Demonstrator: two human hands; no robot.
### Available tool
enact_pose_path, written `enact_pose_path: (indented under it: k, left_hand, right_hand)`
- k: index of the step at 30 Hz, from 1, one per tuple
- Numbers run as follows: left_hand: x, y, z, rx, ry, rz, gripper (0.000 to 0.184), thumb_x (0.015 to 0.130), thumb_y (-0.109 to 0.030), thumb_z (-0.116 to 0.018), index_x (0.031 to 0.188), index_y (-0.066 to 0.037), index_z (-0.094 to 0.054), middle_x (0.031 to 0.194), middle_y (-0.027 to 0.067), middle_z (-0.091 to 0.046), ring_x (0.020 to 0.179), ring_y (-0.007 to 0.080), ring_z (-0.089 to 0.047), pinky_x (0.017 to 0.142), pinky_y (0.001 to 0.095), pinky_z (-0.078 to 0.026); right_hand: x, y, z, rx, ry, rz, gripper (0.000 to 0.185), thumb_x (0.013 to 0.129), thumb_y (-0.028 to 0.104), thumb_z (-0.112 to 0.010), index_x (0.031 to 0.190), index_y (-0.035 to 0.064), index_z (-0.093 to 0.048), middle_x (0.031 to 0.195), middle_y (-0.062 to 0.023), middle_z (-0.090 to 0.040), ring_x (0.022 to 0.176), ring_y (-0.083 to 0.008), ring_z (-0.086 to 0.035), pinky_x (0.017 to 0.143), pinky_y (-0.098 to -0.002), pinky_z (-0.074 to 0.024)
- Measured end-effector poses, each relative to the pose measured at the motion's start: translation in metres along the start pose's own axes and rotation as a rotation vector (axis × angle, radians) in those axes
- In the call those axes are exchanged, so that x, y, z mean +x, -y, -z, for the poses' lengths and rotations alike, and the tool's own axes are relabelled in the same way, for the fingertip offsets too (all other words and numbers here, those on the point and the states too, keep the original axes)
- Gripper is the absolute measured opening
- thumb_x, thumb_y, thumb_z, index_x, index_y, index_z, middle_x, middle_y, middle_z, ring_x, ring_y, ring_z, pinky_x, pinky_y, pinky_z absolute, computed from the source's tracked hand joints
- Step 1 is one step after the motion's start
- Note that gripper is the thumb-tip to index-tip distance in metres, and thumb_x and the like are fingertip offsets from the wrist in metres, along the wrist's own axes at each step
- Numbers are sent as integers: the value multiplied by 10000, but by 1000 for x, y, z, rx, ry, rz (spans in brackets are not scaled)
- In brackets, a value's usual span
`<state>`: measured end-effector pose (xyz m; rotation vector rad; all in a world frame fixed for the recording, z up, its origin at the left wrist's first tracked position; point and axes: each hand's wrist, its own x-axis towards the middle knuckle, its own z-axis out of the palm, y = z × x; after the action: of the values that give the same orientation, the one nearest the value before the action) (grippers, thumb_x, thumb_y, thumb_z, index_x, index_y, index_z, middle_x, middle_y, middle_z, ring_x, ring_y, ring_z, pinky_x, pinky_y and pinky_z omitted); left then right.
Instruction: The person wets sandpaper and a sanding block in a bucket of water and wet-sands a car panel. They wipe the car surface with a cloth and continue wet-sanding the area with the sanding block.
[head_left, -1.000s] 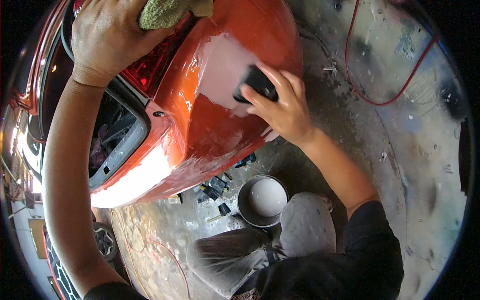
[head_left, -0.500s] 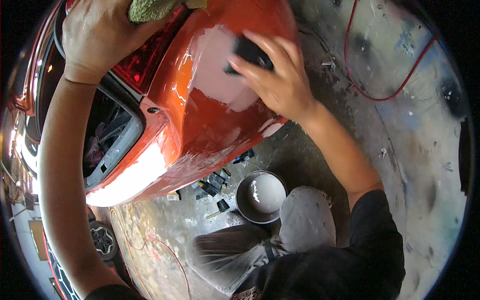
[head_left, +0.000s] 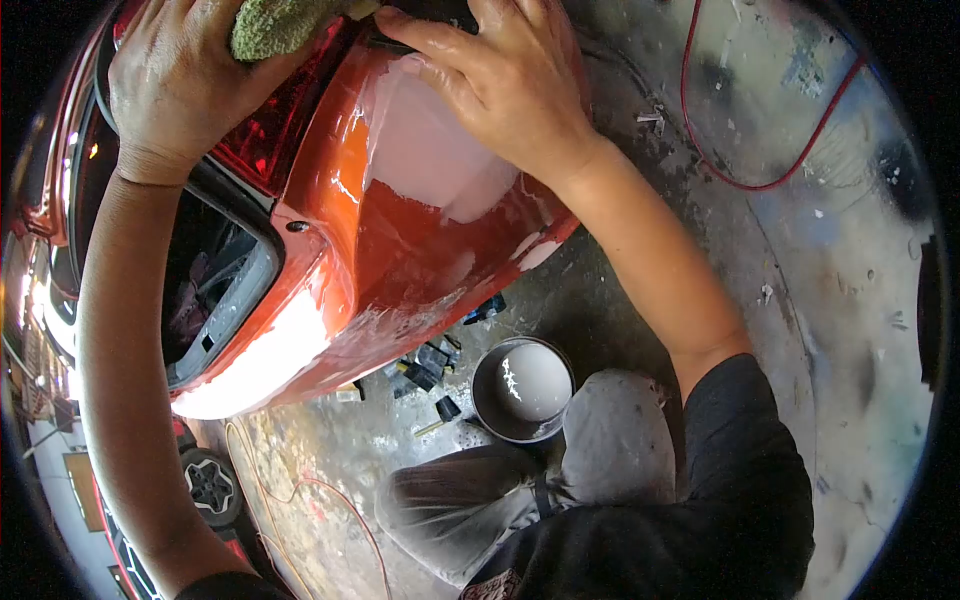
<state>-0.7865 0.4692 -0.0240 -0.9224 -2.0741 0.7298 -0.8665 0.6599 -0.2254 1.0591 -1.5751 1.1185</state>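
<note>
At the top left, my left hand [head_left: 180,85] is closed around a green, rough-textured cloth [head_left: 278,26], next to the red tail light [head_left: 258,145]. My right hand [head_left: 515,95] is at the upper edge of the view, its fingers bent over a black sanding block [head_left: 440,14] that they mostly hide. Beneath that hand lies the orange car body [head_left: 420,235]. A pale pinkish patch [head_left: 430,155] on the panel shows just below my right fingers. Wet shine and whitish smears run along the lower part of the panel.
A round bucket [head_left: 482,400] with cloudy whitish liquid stands on the floor by my knees. Several small black parts [head_left: 425,368] lie beside it. A red hose [head_left: 735,182] curves across the floor at right; an orange hose [head_left: 345,502] lies at lower left.
My right hand has moved up and left with the black block, from the pale patch to the panel's upper part near the tail light. My left hand still holds the cloth.
</note>
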Motion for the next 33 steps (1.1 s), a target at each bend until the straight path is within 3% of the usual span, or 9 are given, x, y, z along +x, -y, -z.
enact_pose_path:
  k: [1,6,10,15,21,26,30,33]
  left_hand:
    - [13,-17,14,188,27,-64,595,717,-260,-909,1224,-118,-632,1215,114,-676,1175,303,-652,1038,480,-497]
    - [13,-17,11,230,-28,-75,559,731,-287,-901,1201,-124,-648,1202,107,-686,1147,290,-667,1019,467,-511]
    - [12,-16,9,199,-46,-83,544,742,-305,-890,1201,-131,-655,1178,100,-695,1111,283,-683,984,451,-530]
    - [14,-13,11,202,-72,-87,519,761,-327,-877,1193,-137,-662,1136,86,-703,1065,266,-698,928,423,-551]
    - [15,-19,9,221,-113,-83,497,778,-354,-871,1177,-144,-663,1109,75,-700,1026,249,-701,897,401,-557]
    - [18,-22,10,180,-154,-90,510,774,-338,-884,1190,-148,-657,1107,73,-699,1034,249,-700,900,396,-558]
    - [15,-21,13,189,-98,-84,516,774,-333,-887,1198,-152,-654,1116,70,-696,1045,250,-693,915,399,-550]
    - [12,-17,8,143,-93,-60,521,764,-331,-891,1194,-153,-658,1123,71,-694,1058,256,-689,930,402,-542]
  right_hand:
    - [3,2,-1,-18,-1,-26,392,876,191,-743,1260,267,-735,1426,-113,-563,1240,-372,-526,1046,-472,-446]
    - [-96,23,11,3,89,76,427,881,267,-720,1301,340,-709,1436,-79,-572,1214,-310,-536,1009,-432,-467]
    - [-12,25,-7,-11,77,137,381,873,288,-737,1250,345,-737,1395,-51,-602,1205,-280,-556,980,-424,-474]
    - [-71,33,14,5,134,118,356,897,269,-697,1247,326,-734,1406,-44,-601,1238,-257,-572,1005,-417,-463]
    - [-13,40,-9,15,102,213,396,884,252,-635,1260,335,-727,1436,-28,-592,1292,-234,-531,1045,-437,-441]
    - [-77,38,22,20,215,143,339,902,248,-606,1204,314,-744,1444,-9,-589,1269,-233,-538,1046,-429,-440]
    - [-21,48,-1,14,188,236,363,884,216,-608,1215,283,-741,1469,-11,-573,1279,-237,-529,1067,-419,-433]
    - [-32,49,2,29,187,202,378,883,217,-607,1233,288,-732,1467,-18,-574,1267,-237,-534,1062,-421,-436]
